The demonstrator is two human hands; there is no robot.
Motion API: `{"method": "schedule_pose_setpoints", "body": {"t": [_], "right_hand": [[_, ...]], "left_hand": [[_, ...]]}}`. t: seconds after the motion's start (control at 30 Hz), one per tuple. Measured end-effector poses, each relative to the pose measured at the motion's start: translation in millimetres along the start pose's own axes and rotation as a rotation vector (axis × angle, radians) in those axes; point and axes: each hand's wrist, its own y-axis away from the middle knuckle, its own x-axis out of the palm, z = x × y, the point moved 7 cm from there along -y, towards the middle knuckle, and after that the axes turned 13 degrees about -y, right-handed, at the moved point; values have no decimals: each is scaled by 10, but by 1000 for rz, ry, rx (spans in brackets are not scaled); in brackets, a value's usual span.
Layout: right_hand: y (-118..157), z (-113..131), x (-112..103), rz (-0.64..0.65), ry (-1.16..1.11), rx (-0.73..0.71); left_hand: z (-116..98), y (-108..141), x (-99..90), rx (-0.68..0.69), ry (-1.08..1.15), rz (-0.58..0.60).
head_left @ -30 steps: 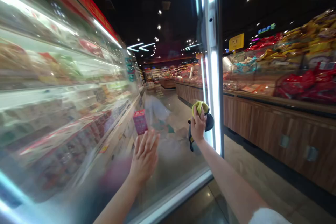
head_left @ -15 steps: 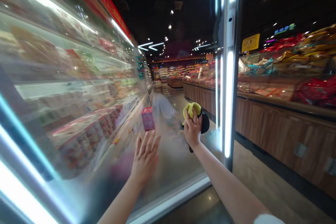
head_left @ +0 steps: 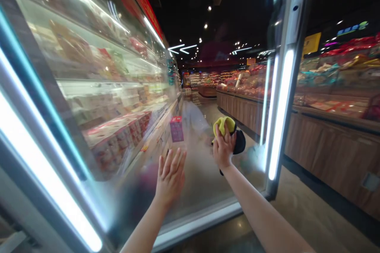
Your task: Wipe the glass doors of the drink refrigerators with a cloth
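A yellow-green cloth (head_left: 222,124) is bunched under the fingers of my right hand (head_left: 224,150), at the glass door (head_left: 198,184). A rounded black thing (head_left: 240,142) shows beside that hand; whether it is part of the cloth or a reflection I cannot tell. My left hand (head_left: 170,178) has its fingers stretched out and holds nothing. It is up against or just before the glass; contact is unclear. Directly above its fingertips appears a purple and red box (head_left: 177,129), seen in or through the pane. The lower glass looks hazy.
Bright light strips (head_left: 282,114) run down the door's frame. On the left, lit cabinet shelves (head_left: 118,81) hold packaged goods. Wood-panelled display counters (head_left: 332,158) piled with bagged goods stand on the right, along a shiny aisle floor (head_left: 299,201).
My view has turned slightly left, so the door frame and counters sit farther right in the picture. My right hand, still on the cloth, appears slightly farther right; my left hand stays outstretched.
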Motion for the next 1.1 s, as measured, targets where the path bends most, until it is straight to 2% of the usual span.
{"method": "schedule_pose_setpoints", "body": {"t": [0.1, 0.17, 0.2, 0.27, 0.33, 0.4, 0.43, 0.53, 0.63, 0.7, 0.8, 0.83, 0.9, 1.0, 1.1], "right_hand": [[328, 262, 126, 188, -23, -250], [531, 240, 53, 269, -49, -383], [566, 180, -8, 273, -55, -393], [479, 45, -115, 205, -53, -286], [302, 43, -129, 100, -41, -120], [173, 245, -20, 39, -35, -11], [154, 405, 70, 48, -35, -2], [312, 833, 307, 154, -61, -90], [614, 906, 311, 250, -133, -245], [691, 768, 189, 213, -190, -275], [538, 563, 46, 23, -222, -149], [466, 574, 62, -20, -226, -111], [372, 738, 195, -28, -238, -95], [476, 1075, 445, 94, -217, -164], [805, 1199, 517, 277, -174, -336]], "left_hand": [[-31, 52, 16, -45, -17, -13], [-23, 113, 18, -80, -25, -19], [-6, 152, 16, -98, -27, -19], [48, 243, 7, -136, -31, -17], [118, 342, -11, -176, -43, -17], [188, 442, -32, -215, -57, -24], [221, 492, -40, -235, -62, -28], [321, 640, -51, -288, -62, -35], [408, 754, -45, -295, -60, -20], [452, 796, -48, -274, -59, -13], [504, 823, -66, -262, -61, -19], [518, 829, -71, -271, -62, -22], [531, 841, -83, -299, -64, -33], [525, 869, -97, -329, -59, -45], [565, 932, -118, -372, -66, -44]]}}
